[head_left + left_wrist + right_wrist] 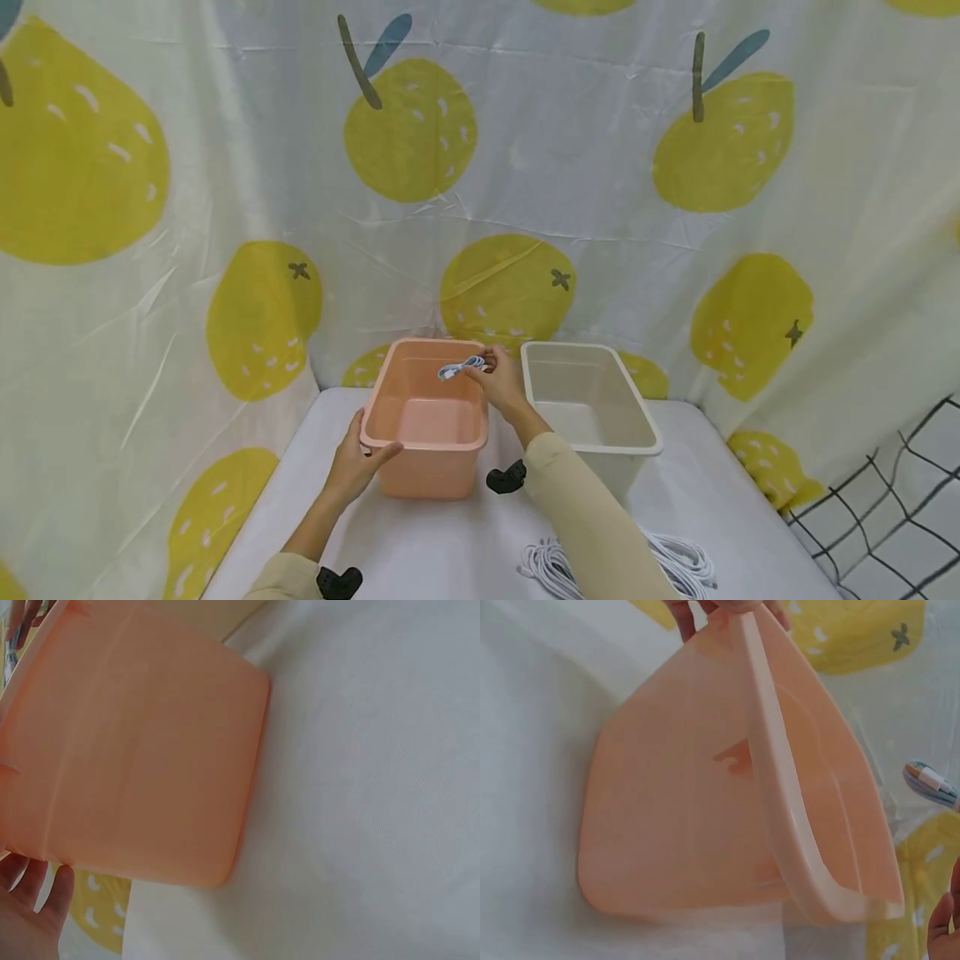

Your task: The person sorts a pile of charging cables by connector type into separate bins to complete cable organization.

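Note:
A peach plastic bin (429, 473) stands on the white table, its inside bare where it shows. My left hand (349, 468) grips the bin's near left corner, thumb over the rim and fingers along the outer side. In the left wrist view, the fingers of that hand (37, 911) lie against the bin wall. Over the bin's far right part, my right hand (504, 385) pinches a small bundled white cable (459, 367). The right wrist view shows this cable (931, 781) folded in a compact loop, with the right hand (946, 930) cut off at the edge.
To the right of the peach bin stands a cream bin (592, 451). Coiled white cables (551, 568) lie on the near right of the table, partly hidden by the right sleeve. A fruit-patterned curtain (510, 167) hangs behind, and a black wire grid (892, 500) stands at right.

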`<control>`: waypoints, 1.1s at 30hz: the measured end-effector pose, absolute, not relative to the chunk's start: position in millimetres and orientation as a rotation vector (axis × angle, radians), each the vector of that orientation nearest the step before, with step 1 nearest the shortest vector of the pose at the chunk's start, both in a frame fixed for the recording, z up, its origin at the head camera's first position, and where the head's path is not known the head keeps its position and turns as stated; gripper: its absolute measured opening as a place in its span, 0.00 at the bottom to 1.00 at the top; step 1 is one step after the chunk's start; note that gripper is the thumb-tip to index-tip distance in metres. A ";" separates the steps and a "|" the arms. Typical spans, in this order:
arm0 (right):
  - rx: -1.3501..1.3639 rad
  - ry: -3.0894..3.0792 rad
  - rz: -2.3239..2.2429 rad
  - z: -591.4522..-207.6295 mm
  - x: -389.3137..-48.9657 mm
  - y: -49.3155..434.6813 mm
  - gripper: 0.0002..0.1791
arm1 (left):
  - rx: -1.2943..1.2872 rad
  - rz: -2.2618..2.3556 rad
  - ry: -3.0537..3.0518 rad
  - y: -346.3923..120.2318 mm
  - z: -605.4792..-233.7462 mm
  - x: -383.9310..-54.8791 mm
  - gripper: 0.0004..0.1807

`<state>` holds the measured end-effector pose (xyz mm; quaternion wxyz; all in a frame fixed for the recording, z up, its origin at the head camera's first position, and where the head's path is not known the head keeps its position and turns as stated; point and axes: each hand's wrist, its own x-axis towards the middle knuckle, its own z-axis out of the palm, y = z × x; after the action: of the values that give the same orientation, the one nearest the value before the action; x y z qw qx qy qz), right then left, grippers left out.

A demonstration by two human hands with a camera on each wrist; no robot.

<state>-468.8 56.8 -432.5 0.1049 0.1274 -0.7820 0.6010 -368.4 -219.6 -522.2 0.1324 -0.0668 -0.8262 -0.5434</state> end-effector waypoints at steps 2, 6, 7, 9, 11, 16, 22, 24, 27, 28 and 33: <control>0.360 -2.314 1.767 -432.4 -469.8 57.9 0.18 | -0.197 -1.574 -2.396 -218.9 -524.2 -367.9 0.59; 0.325 -2.311 1.767 -434.4 -473.6 60.8 0.18 | -0.209 -1.575 -2.392 -216.5 -529.4 -369.1 0.59; 0.318 -2.312 1.768 -434.8 -474.9 61.2 0.18 | -0.207 -1.581 -2.388 -216.0 -530.1 -369.1 0.59; 0.318 -2.310 1.782 -434.6 -477.4 61.2 0.17 | -0.203 -1.585 -2.383 -215.2 -531.2 -368.3 0.59; 0.314 -2.308 1.790 -432.6 -479.6 60.2 0.16 | -0.204 -1.593 -2.376 -214.5 -531.4 -367.9 0.59; 0.267 -2.374 1.665 -425.5 -486.5 54.0 0.23 | -0.219 -1.568 -2.372 -215.9 -529.3 -369.7 0.59; 0.242 -2.585 1.300 -426.2 -494.8 47.7 0.52 | -0.198 -1.575 -2.384 -221.4 -521.8 -372.3 0.60; 0.248 -2.583 1.309 -429.3 -494.0 48.0 0.53 | -0.191 -1.587 -2.386 -221.4 -522.3 -371.5 0.60; 0.243 -2.572 1.381 -434.3 -491.8 49.9 0.51 | -0.187 -1.580 -2.386 -220.5 -525.2 -369.2 0.60; 0.241 -2.568 1.409 -436.4 -489.5 52.5 0.49 | -0.188 -1.579 -2.385 -218.9 -527.7 -368.7 0.60; 0.280 -2.550 1.499 -439.4 -486.1 61.8 0.44 | -0.186 -1.554 -2.375 -218.3 -532.0 -371.6 0.59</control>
<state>-486.1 61.8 -439.4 0.0849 0.0940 -0.8551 0.5028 -371.6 -218.3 -532.0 0.1481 -0.0647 -0.8258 -0.5403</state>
